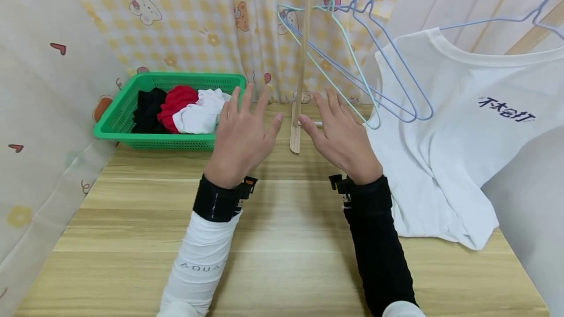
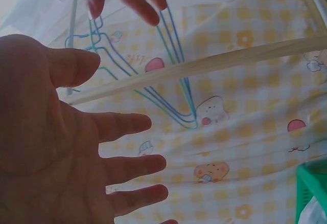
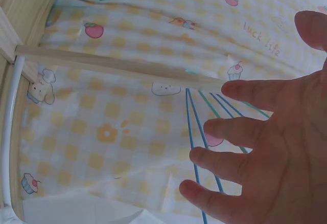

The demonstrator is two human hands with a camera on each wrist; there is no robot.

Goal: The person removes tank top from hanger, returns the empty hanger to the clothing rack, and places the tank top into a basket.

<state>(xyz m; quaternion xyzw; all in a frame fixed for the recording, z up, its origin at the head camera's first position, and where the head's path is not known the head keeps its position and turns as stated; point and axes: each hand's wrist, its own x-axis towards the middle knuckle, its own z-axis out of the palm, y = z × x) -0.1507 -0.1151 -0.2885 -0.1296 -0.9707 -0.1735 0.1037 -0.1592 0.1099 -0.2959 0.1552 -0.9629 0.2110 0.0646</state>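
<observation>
Both hands hover over the wooden table (image 1: pixel 282 238) with fingers spread and nothing in them. My left hand (image 1: pixel 242 131) is just left of a wooden rack post (image 1: pixel 301 62); my right hand (image 1: pixel 341 133) is just right of it. Several wire hangers (image 1: pixel 352 62) hang behind the right hand, blue and pale green. A white T-shirt (image 1: pixel 458 131) with dark lettering hangs on a hanger at the right, its hem lying on the table. In the left wrist view the left palm (image 2: pixel 56 147) is open before the hangers (image 2: pixel 173 96); the right wrist view shows the right fingers (image 3: pixel 245 132) spread.
A green basket (image 1: pixel 132 133) at the back left holds black, red and white clothes. A yellow checked curtain (image 1: pixel 189 18) with cartoon prints closes off the back. Pale sheets hang at both sides.
</observation>
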